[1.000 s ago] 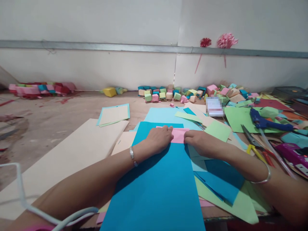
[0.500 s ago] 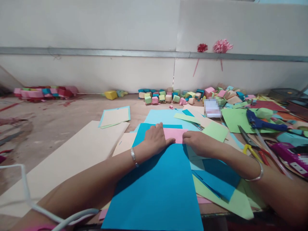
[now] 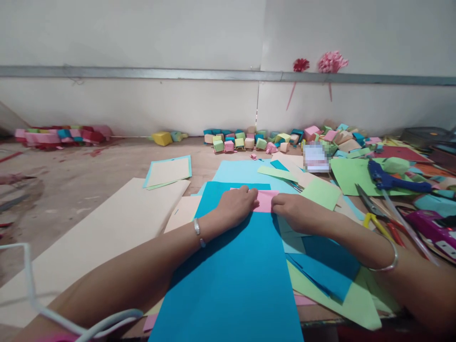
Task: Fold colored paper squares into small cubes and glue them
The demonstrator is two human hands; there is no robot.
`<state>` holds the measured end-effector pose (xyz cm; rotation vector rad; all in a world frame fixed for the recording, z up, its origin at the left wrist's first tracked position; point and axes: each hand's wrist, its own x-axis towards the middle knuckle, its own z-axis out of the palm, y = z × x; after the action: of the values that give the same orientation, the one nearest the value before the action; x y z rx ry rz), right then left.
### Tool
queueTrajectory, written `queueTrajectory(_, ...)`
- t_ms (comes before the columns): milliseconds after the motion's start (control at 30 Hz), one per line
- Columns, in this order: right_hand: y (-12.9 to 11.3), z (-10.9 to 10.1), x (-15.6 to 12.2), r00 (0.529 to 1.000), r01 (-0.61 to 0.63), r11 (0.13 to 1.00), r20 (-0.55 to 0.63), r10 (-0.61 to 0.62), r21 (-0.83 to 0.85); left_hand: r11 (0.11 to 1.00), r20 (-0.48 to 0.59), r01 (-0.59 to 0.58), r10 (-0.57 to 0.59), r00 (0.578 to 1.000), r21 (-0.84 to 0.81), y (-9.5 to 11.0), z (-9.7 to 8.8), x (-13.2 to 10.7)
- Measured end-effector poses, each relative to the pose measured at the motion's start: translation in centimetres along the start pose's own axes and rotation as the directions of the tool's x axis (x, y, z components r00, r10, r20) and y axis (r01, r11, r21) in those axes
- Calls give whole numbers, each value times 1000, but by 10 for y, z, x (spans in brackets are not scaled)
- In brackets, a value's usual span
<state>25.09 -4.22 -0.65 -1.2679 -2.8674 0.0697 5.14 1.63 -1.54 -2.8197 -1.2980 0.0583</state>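
A small pink paper strip [image 3: 266, 201] lies across the upper part of a large blue paper sheet [image 3: 231, 275]. My left hand [image 3: 238, 205] rests on the strip, its fingers curled together, covering the left portion. At the strip's right end, my right hand [image 3: 294, 210] pinches the edge with bent fingers. Both fingertips are partly hidden. Underneath and beside the blue sheet lie a light blue sheet [image 3: 237, 171] and cut blue pieces [image 3: 331, 263].
Scissors [image 3: 377, 213], a blue glue gun [image 3: 395, 180] and a magenta device [image 3: 431, 228] lie to the right. Small paper boxes [image 3: 238, 142] line the wall. A large cream sheet [image 3: 107, 232] and a white cable [image 3: 33, 285] are on the left.
My left hand has slid slightly right along the pink strip, and its outstretched thumb has drawn in beside the curled fingers. My right hand stays at the strip's right end.
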Motion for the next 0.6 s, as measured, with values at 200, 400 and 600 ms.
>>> queueTrajectory(200, -1, -2, -2, 999, -16, 999, 31, 17, -31, 994, 13, 105, -105, 994, 1, -1, -3, -2)
queueTrajectory(400, -18, -5, 17, 982, -181, 976, 26, 186, -123, 995, 17, 99, -99, 995, -7, -6, -6, -5)
queueTrajectory(600, -24, 0, 48, 926, -334, 914, 104, 364, -228, 997, 19, 73, -73, 997, -11, -7, -4, -6)
